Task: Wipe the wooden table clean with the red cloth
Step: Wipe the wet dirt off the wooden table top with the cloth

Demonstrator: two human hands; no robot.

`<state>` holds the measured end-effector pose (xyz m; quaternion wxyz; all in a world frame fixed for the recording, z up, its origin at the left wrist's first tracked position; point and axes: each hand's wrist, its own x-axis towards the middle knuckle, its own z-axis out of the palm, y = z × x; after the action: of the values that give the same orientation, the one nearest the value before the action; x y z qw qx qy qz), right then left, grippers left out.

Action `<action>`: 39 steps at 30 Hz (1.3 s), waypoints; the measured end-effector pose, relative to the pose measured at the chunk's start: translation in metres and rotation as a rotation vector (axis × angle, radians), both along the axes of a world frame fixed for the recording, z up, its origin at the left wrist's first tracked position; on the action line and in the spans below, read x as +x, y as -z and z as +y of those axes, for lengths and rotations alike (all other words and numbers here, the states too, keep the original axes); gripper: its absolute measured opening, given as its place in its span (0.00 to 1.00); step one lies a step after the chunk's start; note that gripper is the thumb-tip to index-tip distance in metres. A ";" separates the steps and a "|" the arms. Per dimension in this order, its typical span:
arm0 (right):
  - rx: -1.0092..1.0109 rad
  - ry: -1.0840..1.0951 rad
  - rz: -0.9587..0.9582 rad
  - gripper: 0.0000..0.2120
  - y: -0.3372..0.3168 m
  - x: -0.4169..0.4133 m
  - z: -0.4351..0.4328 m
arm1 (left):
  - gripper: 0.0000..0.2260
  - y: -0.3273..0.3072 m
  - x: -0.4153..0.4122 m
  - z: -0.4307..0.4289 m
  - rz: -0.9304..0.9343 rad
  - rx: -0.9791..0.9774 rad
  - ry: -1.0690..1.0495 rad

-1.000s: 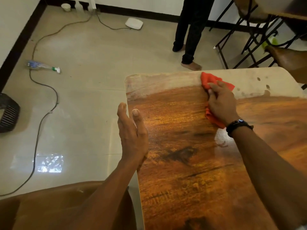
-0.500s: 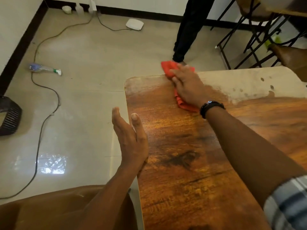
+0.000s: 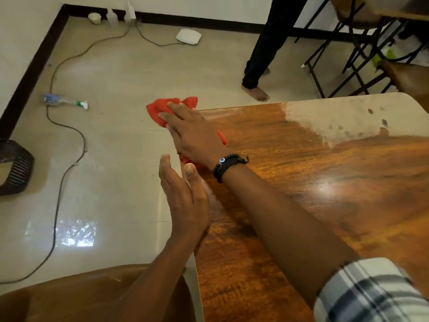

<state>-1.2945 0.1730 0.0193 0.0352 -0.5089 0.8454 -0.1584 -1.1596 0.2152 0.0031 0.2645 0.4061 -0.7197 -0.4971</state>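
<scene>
The wooden table (image 3: 313,182) fills the right half of the view, glossy brown, with a pale dusty patch (image 3: 348,119) at its far right corner. My right hand (image 3: 192,133) presses the red cloth (image 3: 162,108) flat at the table's far left corner, and the cloth sticks out past the edge over the floor. My left hand (image 3: 183,194) stands on edge with straight fingers against the table's left side, holding nothing.
A person's legs (image 3: 262,54) stand on the floor just beyond the table. A spray bottle (image 3: 65,102) lies on the floor at left, beside a long cable (image 3: 58,189) and a dark basket (image 3: 14,168). Folding chairs (image 3: 362,47) are at the back right. A brown seat (image 3: 81,296) is under my left arm.
My right hand has swept the red cloth leftward along the far edge, from the dusty right part to the left corner. The pale patch has shrunk. My left hand has stayed put.
</scene>
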 end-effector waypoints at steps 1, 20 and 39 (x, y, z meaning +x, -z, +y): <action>-0.018 -0.002 -0.018 0.20 -0.001 -0.009 0.007 | 0.33 0.000 0.000 0.000 0.001 -0.009 0.006; 0.076 -0.020 0.027 0.20 0.000 0.018 0.008 | 0.38 -0.002 0.004 -0.002 0.077 -0.065 0.026; -0.055 0.667 -0.072 0.19 -0.015 -0.132 0.221 | 0.35 -0.002 0.001 0.002 -0.171 -0.306 0.278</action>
<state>-1.4265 0.3936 0.0343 -0.0025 -0.1989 0.9591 -0.2016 -1.1583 0.2168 0.0052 0.1900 0.2988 -0.8556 -0.3776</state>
